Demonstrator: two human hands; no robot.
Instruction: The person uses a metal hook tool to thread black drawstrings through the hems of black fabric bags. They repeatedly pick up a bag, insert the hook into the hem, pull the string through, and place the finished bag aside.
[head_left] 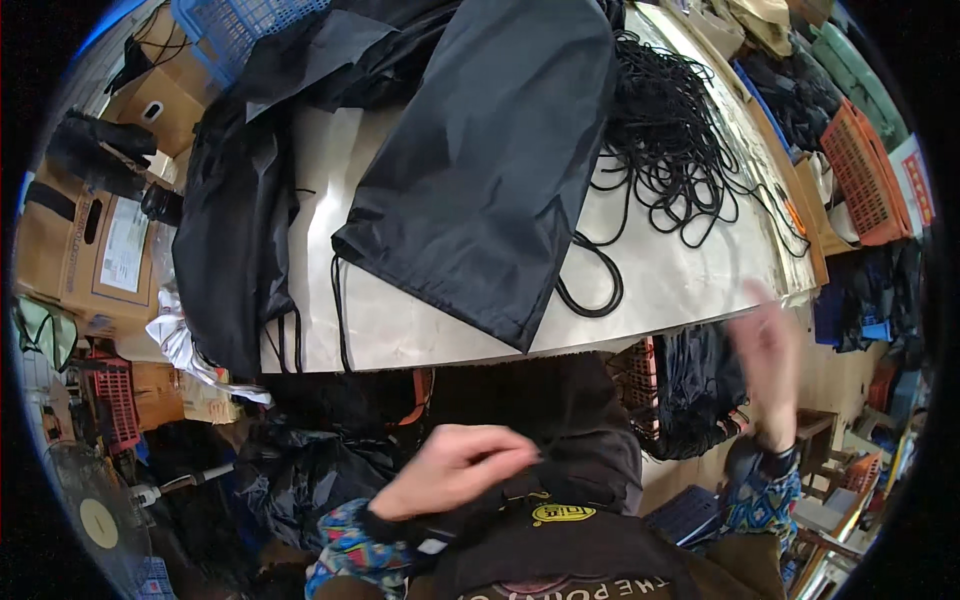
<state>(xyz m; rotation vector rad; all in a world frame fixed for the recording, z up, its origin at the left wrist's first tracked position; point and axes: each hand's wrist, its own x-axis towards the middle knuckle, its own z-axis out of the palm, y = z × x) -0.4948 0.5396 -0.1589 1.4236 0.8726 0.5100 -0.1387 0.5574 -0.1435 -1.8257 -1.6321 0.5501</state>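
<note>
A black drawstring bag (pixel 490 170) lies flat across the table, its lower corner near the front edge. One cord (pixel 342 310) hangs from its left corner, and a loop of black cord (pixel 600 285) comes out at its right side. My left hand (pixel 460 468) is in front of my lap, closed with thumb and fingers pressed together; whatever they pinch is lost against my dark clothes. Out to the right, past the table's front corner, my right hand (pixel 765 350) is smeared by motion, and its fingers cannot be made out.
A tangled heap of black cords (pixel 670 130) covers the table's right side. More black bags (pixel 235 220) drape over its left edge, below a blue basket (pixel 245 35). Under the table stands a basket of black cords (pixel 695 390). Cardboard boxes (pixel 85 250) and a fan (pixel 95 510) are at the left.
</note>
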